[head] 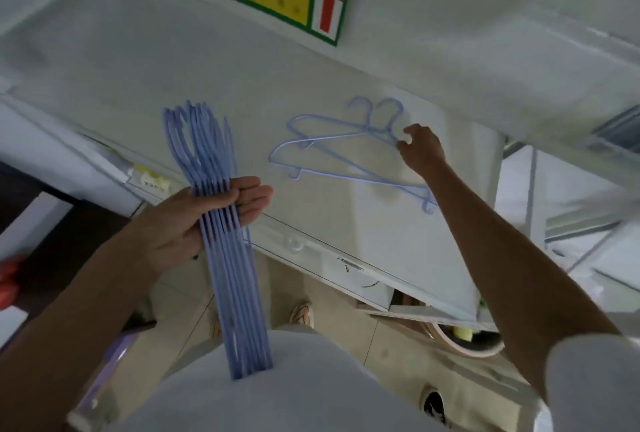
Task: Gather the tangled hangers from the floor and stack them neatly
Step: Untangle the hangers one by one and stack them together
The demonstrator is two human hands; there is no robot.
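Most of the gathering looks done to me. My left hand (207,220) has its fingers curled round a bundle of blue hangers (221,224), lined up edge to edge, hooks fanning toward twelve o'clock and the far ends resting against my shirt at six.

Two loose hangers (332,154) lie overlapped on the white tabletop (398,241), off at two o'clock from the bundle. My right hand (420,147) is at their hook ends, fingertips pinched on or just at the wire; I cannot tell whether I have a real grip.

What is left, as I judge it: take up those two, square them with the bundle, and set the stack down.

At five o'clock below the table edge sits a round basin (460,350) with something pale yellow inside; I cannot make out what.
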